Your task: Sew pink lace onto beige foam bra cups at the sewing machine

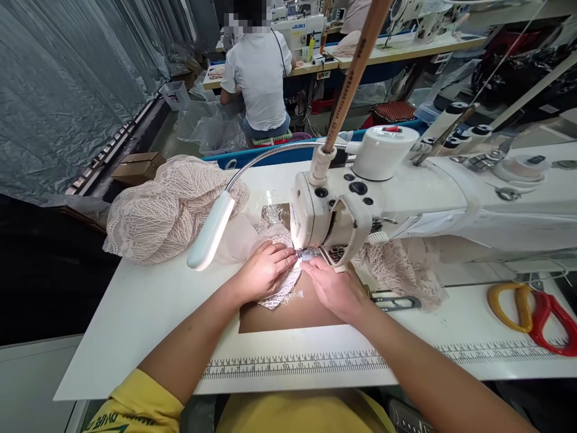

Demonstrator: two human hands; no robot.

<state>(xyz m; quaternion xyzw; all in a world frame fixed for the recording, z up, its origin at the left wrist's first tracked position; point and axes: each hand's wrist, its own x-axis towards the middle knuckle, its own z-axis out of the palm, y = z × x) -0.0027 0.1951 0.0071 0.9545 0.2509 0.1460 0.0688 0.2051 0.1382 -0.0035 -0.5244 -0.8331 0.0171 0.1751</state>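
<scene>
Pale pinkish-beige lace, openwork with thin branching lines, makes the piece [285, 290] which lies under the head of the white sewing machine [311, 207]. It looks soft and light, almost white where the lamp [211, 233] shines near it, and its lower end narrows to a blunt tip that points toward the near edge of the worktop [148, 337]. This piece is around the middle of the worktop, between its left and right parts, partly over a brown panel [293, 316].

The left hand [265, 270] rests palm down upon the lace, the fingers close together and slightly bent, so it holds the piece flat without closing around it. The right hand [336, 288] is half curled, with the forefinger stretched to the presser foot [309, 254]; whether it pinches some lace, I cannot tell.

A big, puffy heap of similar lace [153, 210] lies at the far left corner of the worktop, and more crumpled lace [406, 270] lies right of the machine's head. Along the near edge runs a ruler scale [288, 365].
</scene>
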